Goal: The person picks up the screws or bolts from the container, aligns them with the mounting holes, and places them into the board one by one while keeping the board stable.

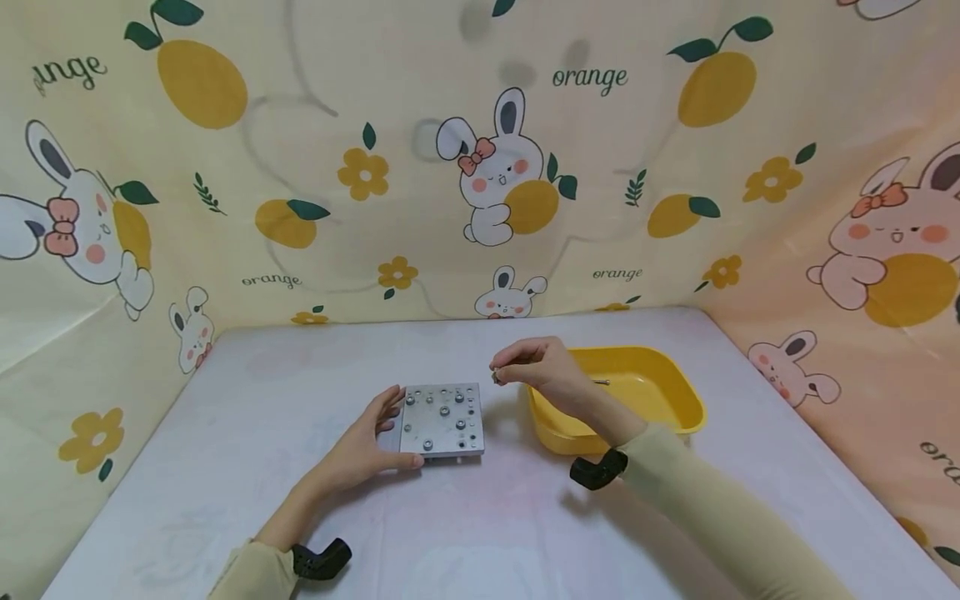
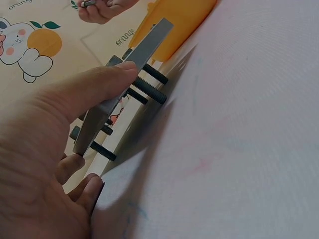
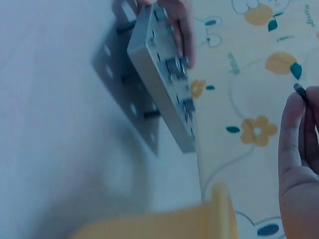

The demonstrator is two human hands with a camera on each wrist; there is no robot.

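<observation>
My left hand (image 1: 358, 450) grips a square metal plate (image 1: 431, 423) by its left side, thumb at the front edge and fingers along the left edge. Several socket-head bolts (image 1: 445, 411) sit in holes of the plate, and some other holes are bare. In the left wrist view, threaded shanks (image 2: 149, 90) stick out beneath the plate, which is held above the table. To the right of the plate, my right hand (image 1: 553, 382) is raised and pinches a small bolt (image 3: 301, 92) between thumb and fingertips.
A yellow plastic tray (image 1: 692, 408) stands on the table, right of the plate and under my right forearm. One screw (image 1: 602, 382) shows inside it. A white cloth covers the table (image 1: 465, 533); a printed curtain (image 1: 420, 83) hangs behind and at both sides.
</observation>
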